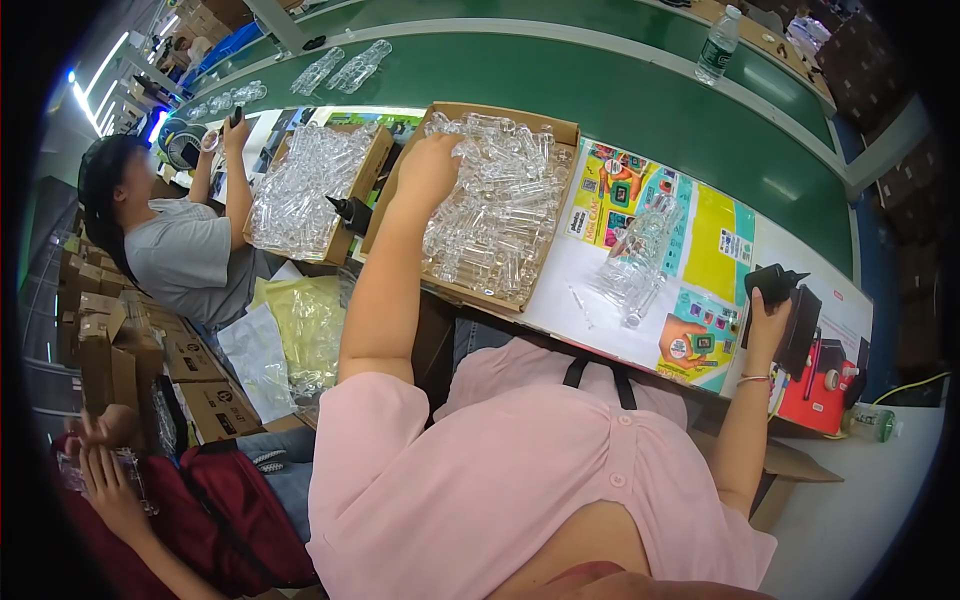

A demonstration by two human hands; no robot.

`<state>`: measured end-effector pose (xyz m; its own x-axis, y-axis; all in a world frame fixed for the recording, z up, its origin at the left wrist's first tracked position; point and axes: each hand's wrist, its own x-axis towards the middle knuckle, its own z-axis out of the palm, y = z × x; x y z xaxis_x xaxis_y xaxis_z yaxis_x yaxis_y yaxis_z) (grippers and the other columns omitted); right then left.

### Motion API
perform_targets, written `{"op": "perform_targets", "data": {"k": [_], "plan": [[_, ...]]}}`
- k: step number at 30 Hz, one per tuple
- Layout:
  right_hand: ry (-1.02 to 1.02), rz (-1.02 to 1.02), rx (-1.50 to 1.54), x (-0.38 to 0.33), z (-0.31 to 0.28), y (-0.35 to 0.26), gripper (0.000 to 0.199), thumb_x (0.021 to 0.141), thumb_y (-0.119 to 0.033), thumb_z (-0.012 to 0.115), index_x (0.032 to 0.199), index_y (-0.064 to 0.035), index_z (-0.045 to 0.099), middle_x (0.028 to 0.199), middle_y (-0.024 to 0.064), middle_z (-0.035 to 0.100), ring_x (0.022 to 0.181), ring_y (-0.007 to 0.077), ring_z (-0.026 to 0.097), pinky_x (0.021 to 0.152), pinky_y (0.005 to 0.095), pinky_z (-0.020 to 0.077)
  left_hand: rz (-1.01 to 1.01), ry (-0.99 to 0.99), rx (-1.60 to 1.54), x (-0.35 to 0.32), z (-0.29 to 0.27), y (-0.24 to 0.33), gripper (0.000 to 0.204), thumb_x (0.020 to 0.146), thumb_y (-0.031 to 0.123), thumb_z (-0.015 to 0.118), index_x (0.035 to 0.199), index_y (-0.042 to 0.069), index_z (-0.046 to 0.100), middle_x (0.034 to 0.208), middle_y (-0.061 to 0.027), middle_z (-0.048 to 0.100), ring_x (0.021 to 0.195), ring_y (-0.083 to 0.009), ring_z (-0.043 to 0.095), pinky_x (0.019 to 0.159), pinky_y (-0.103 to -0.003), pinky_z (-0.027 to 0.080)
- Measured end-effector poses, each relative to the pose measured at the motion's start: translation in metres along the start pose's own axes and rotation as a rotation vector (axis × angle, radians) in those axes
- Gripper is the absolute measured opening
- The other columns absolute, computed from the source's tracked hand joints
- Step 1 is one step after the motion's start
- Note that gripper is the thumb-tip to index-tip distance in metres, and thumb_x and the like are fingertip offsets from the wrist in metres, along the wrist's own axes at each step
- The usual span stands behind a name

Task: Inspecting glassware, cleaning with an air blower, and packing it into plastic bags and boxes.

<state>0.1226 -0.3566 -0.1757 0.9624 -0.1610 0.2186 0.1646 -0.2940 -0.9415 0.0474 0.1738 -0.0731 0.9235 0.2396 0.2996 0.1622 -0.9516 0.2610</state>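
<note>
We see the left hand [432, 165] reaching into a cardboard box [560, 128] heaped with clear plastic tubes [500, 215], fingers curled down among them; whether it pinches one we cannot tell. The right hand [768, 312] is closed around a black nozzled tool [775, 281], held upright just beside a black case [803, 330]. Between the hands, a small pile of clear tubes [640, 262] lies on colourful printed sheets [690, 250]. A green conveyor belt [600, 90] runs beyond, bearing a water bottle [718, 46].

Two cardboard trays [560, 130] [375, 150] of clear tubes, one water bottle [717, 45], two black applicator bottles [772, 282] [352, 212].
</note>
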Motion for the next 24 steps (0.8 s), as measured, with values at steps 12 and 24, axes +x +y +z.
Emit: {"op": "perform_targets", "data": {"k": [12, 24], "plan": [[0.086, 0.018, -0.166, 0.001, 0.007, -0.007, 0.040, 0.080, -0.015, 0.064, 0.112, 0.0001, 0.046, 0.106, 0.0089, 0.056, 0.097, 0.0167, 0.055, 0.086, 0.0278, 0.0408, 0.082, 0.041, 0.024, 0.000, 0.016, -0.001, 0.026, 0.075, 0.009, 0.060, 0.101, 0.010, 0.062, 0.107, -0.0103, 0.058, 0.098, -0.0283, 0.054, 0.084, -0.039, 0.044], [0.148, -0.041, -0.204, 0.001, 0.016, -0.017, 0.035, 0.077, -0.018, 0.067, 0.104, -0.0001, 0.054, 0.096, 0.0074, 0.060, 0.086, 0.0164, 0.057, 0.079, 0.0278, 0.0432, 0.269, -0.207, 0.140, 0.031, -0.002, 0.039, 0.024, 0.069, 0.011, 0.067, 0.091, 0.007, 0.062, 0.093, -0.0110, 0.061, 0.085, -0.0281, 0.058, 0.072, -0.040, 0.046]]}}
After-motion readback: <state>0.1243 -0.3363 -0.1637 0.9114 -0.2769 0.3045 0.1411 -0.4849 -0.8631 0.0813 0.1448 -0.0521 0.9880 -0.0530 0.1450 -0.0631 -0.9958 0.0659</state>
